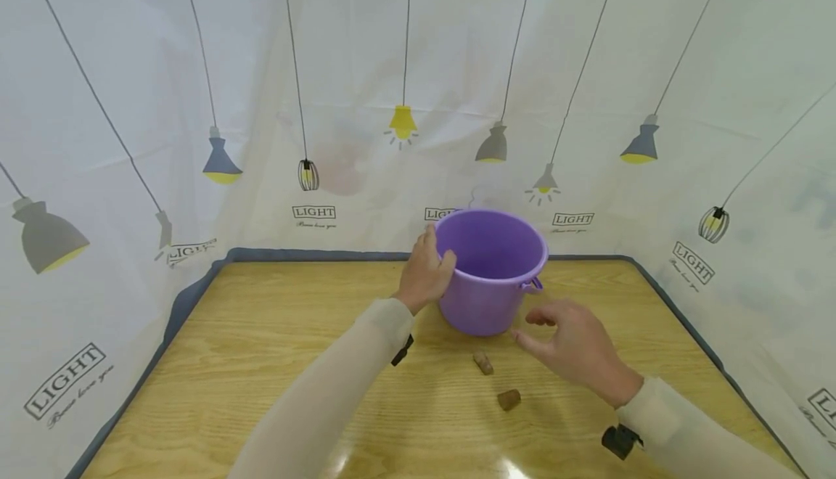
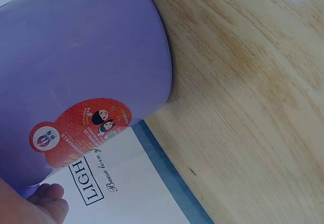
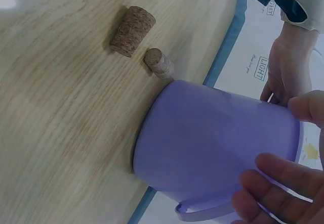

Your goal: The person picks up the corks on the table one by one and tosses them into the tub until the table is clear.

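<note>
A purple bucket (image 1: 483, 305) stands upright on the wooden table, and a red sticker (image 2: 91, 133) shows on its side in the left wrist view. My left hand (image 1: 426, 270) holds the bucket at the left side of its rim. To the right of the bucket is my right hand (image 1: 578, 341), fingers apart and nothing between them. In the right wrist view its fingers (image 3: 283, 183) appear in front of the bucket's wall. Two brown corks lie on the table before the bucket: a slimmer cork (image 1: 483, 363) near its base and a thicker cork (image 1: 509, 399) closer to me.
The bucket's handle (image 3: 207, 213) hangs at its side. Behind and beside the wooden table (image 1: 294, 348) hangs a white cloth (image 1: 353, 43) printed with lamps. A dark blue border (image 1: 313, 255) runs along the table's far edge.
</note>
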{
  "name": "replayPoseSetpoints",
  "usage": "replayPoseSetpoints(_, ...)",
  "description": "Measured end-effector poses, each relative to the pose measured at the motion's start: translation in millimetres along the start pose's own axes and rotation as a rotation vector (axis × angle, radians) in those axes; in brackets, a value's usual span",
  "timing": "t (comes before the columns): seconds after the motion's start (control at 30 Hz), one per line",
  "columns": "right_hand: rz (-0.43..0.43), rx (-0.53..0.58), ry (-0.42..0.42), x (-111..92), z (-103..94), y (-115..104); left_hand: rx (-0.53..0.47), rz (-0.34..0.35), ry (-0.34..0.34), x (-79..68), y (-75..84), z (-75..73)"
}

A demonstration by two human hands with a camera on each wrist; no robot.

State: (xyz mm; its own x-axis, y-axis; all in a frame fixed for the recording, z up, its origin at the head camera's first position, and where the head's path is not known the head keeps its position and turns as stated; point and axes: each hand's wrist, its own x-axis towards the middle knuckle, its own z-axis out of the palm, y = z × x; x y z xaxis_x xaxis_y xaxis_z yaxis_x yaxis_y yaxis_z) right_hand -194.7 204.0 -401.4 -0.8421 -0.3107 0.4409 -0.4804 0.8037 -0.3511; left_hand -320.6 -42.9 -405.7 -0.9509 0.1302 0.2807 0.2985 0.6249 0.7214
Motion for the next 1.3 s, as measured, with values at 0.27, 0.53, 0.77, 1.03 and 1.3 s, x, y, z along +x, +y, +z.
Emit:
replayPoseSetpoints(0.27,0.061,-0.018,-0.073,-7,5.7,-2,0.009,0.009,0.003,0.4,-1.6,1.9)
replayPoseSetpoints(0.53,0.04,-0.05,-0.079,-12,13.7,-1,0.009,0.009,0.002,-0.5,-1.6,2.4)
replayPoseSetpoints(0.77,0.055,-0.067,-0.109,-17,19.0,-3,0.025,0.016,0.007,-1.0,0.3,0.9)
replayPoseSetpoints(1.03,0.046,-0.123,-0.143,-20,25.8,-6,0.022,0.013,0.007,0.5,-1.3,1.5)
replayPoseSetpoints(1.3,0.013,-0.179,-0.159,-24,34.1,-7,0.005,0.001,-0.005,1.0,-2.2,1.2)
